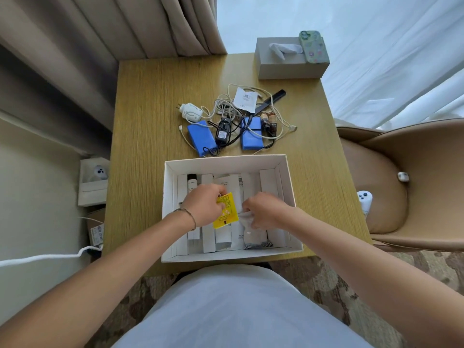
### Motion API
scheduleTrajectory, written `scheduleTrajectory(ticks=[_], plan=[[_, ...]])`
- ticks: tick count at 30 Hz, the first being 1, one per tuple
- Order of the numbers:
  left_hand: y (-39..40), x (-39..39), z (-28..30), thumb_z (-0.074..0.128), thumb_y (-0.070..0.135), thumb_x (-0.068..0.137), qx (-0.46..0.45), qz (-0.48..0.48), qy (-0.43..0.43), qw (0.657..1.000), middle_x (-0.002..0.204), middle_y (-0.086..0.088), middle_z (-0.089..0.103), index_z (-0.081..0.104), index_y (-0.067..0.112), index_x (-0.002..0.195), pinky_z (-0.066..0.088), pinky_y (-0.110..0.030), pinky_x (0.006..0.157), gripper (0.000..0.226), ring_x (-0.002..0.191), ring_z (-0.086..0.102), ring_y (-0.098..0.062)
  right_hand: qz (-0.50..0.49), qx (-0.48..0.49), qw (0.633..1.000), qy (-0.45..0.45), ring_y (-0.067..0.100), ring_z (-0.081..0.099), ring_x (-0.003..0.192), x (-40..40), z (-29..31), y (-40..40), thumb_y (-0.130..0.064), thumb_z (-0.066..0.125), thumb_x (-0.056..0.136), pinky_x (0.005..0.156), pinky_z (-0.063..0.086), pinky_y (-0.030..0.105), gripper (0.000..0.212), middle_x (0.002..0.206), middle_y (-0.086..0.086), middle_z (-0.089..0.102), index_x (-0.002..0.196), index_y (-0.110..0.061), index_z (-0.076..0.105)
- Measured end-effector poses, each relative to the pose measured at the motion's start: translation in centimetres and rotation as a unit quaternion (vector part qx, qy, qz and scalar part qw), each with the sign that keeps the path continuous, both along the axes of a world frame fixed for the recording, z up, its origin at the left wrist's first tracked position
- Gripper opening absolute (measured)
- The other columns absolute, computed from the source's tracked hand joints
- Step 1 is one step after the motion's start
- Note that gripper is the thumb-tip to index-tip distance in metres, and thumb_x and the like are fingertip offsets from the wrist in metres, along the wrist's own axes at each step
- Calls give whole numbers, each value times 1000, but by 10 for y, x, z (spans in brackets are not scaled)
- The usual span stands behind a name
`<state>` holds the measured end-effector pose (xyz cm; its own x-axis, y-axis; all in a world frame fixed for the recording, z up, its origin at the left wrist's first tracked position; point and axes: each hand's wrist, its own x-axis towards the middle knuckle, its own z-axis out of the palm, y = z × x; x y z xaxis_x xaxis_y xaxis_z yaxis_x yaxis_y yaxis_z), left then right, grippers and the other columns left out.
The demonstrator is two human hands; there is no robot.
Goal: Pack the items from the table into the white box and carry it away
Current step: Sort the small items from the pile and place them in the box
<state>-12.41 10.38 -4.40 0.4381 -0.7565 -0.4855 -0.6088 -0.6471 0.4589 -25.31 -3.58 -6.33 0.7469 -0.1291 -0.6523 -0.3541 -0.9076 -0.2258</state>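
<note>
White cardboard, open-topped and rectangular, the white box (226,160) sits at the near edge of a square wood-grain table (150,101), its near wall slightly overhanging that edge in front of the standing person. Both hands work inside the box, close together but not touching. The left hand (203,205), a thin bracelet at its wrist, pinches a glossy yellow sachet (226,212); the right hand (263,209) grips a crumpled white cloth bundle (247,223). Beneath them lie upright white cartons and tubes packed side by side, too many overlapping to count.

Beyond the box's far wall, still on the table, lies a tangle of white cables (233,106) and black cables. In it are two flat blue rectangular pouches (202,138), one black power adapter (223,131), one rounded white plug-in device (192,112), one black plastic comb (272,99), one white paper slip (244,99) and two small brown bottles (268,123). Bare wood lies left and right of the box.

Farther beyond the box, at the table's far right corner, stands one grey tissue box (283,67), with one pale-green cased phone (313,46) lying on top. To the right of the box, past the table's edge, sits a tan leather chair (414,159) with a white controller (364,200) on its seat. Beige curtains (100,33) hang to the far left.
</note>
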Motion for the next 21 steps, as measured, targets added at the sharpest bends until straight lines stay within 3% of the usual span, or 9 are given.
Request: scheduleTrajectory(ticks=[4,9,12,15,21], plan=[[-2,-5,-5,66,22,89,29,-17,31,999,101,-1,71,68,23,110,58,-40,80,21,91,66,-22,19,-8,999,-26,26,56,77,-2,-1,-2,-23,74,82,58,38,31,31,83,2,60,112,-19,66],[-12,-17,-11,69,24,87,73,-87,36,993,94,5,70,69,28,103,56,-33,72,17,86,65,-19,41,-50,996,-66,28,58,106,1,4,-4,-25,69,85,78,43,34,34,108,4,69,118,-21,67],[-13,-26,-18,63,19,86,90,-119,-13,989,90,1,69,72,24,97,45,-29,62,15,82,63,-23,-10,-48,993,-108,28,57,109,3,11,-12,-21,68,87,74,40,32,40,110,4,68,127,-20,63],[-11,-34,-23,62,19,87,90,-132,-65,985,94,-1,66,72,24,97,44,-30,64,16,82,61,-23,-52,-19,989,-139,26,58,112,5,20,-16,-15,68,86,75,40,31,46,115,2,69,131,-20,62],[-12,-28,-15,56,32,93,14,-118,-99,988,109,1,64,65,27,114,45,-32,72,23,98,63,-24,-179,40,957,-225,19,66,99,12,41,-28,-18,62,92,82,54,34,25,105,-3,76,115,-20,73]])
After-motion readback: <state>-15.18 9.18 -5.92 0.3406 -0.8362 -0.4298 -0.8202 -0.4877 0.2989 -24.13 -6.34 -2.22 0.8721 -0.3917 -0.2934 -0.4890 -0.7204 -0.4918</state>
